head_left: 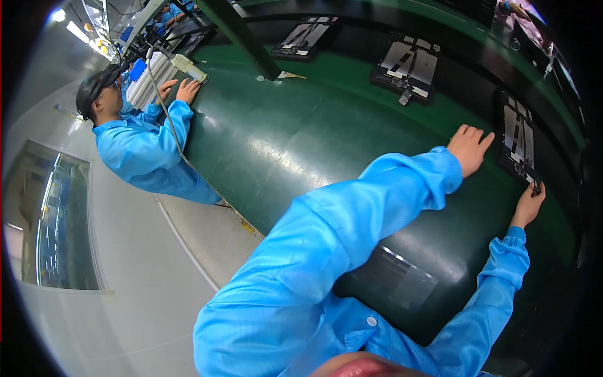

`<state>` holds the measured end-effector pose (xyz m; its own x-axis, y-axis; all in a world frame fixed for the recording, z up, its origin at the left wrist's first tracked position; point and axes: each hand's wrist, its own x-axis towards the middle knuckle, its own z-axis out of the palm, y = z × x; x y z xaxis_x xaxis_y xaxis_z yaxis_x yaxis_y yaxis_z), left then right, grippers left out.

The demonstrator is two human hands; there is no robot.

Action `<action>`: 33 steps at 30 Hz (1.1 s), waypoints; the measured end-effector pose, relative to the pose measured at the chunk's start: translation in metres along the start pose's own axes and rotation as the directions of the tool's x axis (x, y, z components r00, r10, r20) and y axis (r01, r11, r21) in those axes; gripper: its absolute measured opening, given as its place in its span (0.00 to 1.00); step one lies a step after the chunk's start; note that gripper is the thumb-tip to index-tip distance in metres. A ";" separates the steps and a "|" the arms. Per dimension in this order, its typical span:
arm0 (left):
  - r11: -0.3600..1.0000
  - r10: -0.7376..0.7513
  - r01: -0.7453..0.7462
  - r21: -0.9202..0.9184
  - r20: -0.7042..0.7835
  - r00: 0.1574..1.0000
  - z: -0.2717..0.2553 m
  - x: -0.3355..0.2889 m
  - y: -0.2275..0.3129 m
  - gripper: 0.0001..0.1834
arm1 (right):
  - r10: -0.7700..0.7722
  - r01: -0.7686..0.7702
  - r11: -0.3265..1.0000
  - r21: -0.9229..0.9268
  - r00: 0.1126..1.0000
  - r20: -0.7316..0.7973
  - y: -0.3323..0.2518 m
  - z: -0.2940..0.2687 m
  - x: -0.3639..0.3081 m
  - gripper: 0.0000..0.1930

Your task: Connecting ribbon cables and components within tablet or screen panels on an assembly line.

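A dark tray (519, 146) lies lengthwise away from the person; its near corner is touched by the right hand (527, 204), fingers together. The left hand (470, 148), fingers apart, is rested beside it on the green surface (301, 138).

A factory assembly line: a long green conveyor belt (282, 138) carries black trays (408, 63) of flat parts, with a co-worker (135, 147) in a blue smock alongside under strip lights (78, 31).

Flat black rectangular tray (517, 146) holding pale panels with dark strips, lying on green belt at far right; small dark part at near corner (536, 188).
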<state>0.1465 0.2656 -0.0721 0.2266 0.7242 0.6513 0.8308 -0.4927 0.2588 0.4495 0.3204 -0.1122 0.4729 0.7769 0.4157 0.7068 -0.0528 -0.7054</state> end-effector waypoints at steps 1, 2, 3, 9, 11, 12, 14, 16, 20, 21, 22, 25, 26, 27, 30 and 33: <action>1.000 0.006 -0.005 0.018 -0.048 0.999 0.015 0.004 0.005 0.32 | -0.018 0.018 1.000 -0.002 1.000 0.005 -0.003 -0.002 0.000 0.26; 0.999 0.018 -0.015 0.035 -0.091 0.996 0.020 0.006 0.010 0.34 | -0.019 0.019 1.000 -0.005 1.000 0.005 -0.005 -0.006 0.000 0.26; 0.999 0.016 -0.013 0.033 -0.092 0.996 0.025 0.007 0.013 0.34 | -0.017 0.016 0.999 0.030 1.000 0.017 -0.006 -0.009 -0.001 0.26; 0.842 -0.337 0.326 -0.430 0.054 0.940 -0.011 0.017 0.030 0.30 | 0.036 -0.044 0.936 0.350 0.999 0.029 -0.020 -0.027 -0.018 0.22; 0.723 -0.437 0.414 -0.553 0.098 0.894 -0.028 0.018 0.030 0.29 | 0.060 -0.088 0.842 0.532 0.996 0.069 -0.029 -0.032 -0.024 0.21; 0.577 -0.515 0.480 -0.661 0.162 0.842 -0.034 0.016 0.030 0.29 | 0.063 -0.101 0.827 0.553 0.994 0.087 -0.033 -0.039 -0.028 0.20; 0.594 -0.502 0.478 -0.646 0.167 0.849 -0.038 0.003 0.032 0.28 | -0.047 -0.018 0.819 0.574 0.994 0.099 -0.043 -0.050 -0.046 0.20; 0.635 -0.440 0.475 -0.609 0.220 0.871 -0.050 -0.015 0.035 0.27 | -0.016 -0.128 0.778 0.615 0.975 0.222 -0.054 -0.073 -0.078 0.21; 0.714 -0.332 0.470 -0.519 0.340 0.880 -0.101 -0.061 0.029 0.29 | -0.195 -0.129 0.787 0.603 0.876 0.442 -0.066 -0.117 -0.130 0.25; 0.730 -0.249 0.480 -0.486 0.465 0.850 -0.121 -0.066 0.027 0.33 | -0.198 -0.131 0.788 0.602 0.871 0.449 -0.072 -0.131 -0.143 0.25; 0.750 -0.169 0.485 -0.450 0.579 0.798 -0.140 -0.076 0.027 0.38 | -0.273 -0.057 0.841 0.539 0.814 0.513 -0.080 -0.144 -0.157 0.29; 0.841 -0.028 0.337 -0.423 0.588 0.808 -0.179 -0.105 0.032 0.55 | -0.422 0.050 0.842 0.537 0.681 0.598 -0.087 -0.172 -0.190 0.42; 0.884 0.003 0.255 -0.391 0.550 0.835 -0.180 -0.114 0.033 0.57 | -0.405 0.042 0.852 0.522 0.684 0.606 -0.093 -0.180 -0.199 0.42; 0.920 0.036 0.172 -0.353 0.512 0.858 -0.181 -0.123 0.034 0.59 | -0.388 0.033 0.861 0.507 0.687 0.614 -0.098 -0.185 -0.204 0.41; 0.922 -0.015 0.216 -0.322 0.528 0.849 -0.186 -0.131 0.041 0.57 | -0.328 0.011 0.888 0.459 0.716 0.617 -0.093 -0.181 -0.211 0.39; 0.918 -0.012 0.217 -0.331 0.525 0.851 -0.194 -0.134 0.050 0.54 | -0.321 -0.016 0.878 0.478 0.722 0.613 -0.092 -0.191 -0.216 0.37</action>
<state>0.0591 0.0504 -0.0084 0.4497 0.8755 0.1770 0.6438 -0.4551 0.6152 0.3827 0.0371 -0.0274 -0.2078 0.9625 0.1745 0.3620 0.2414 -0.9004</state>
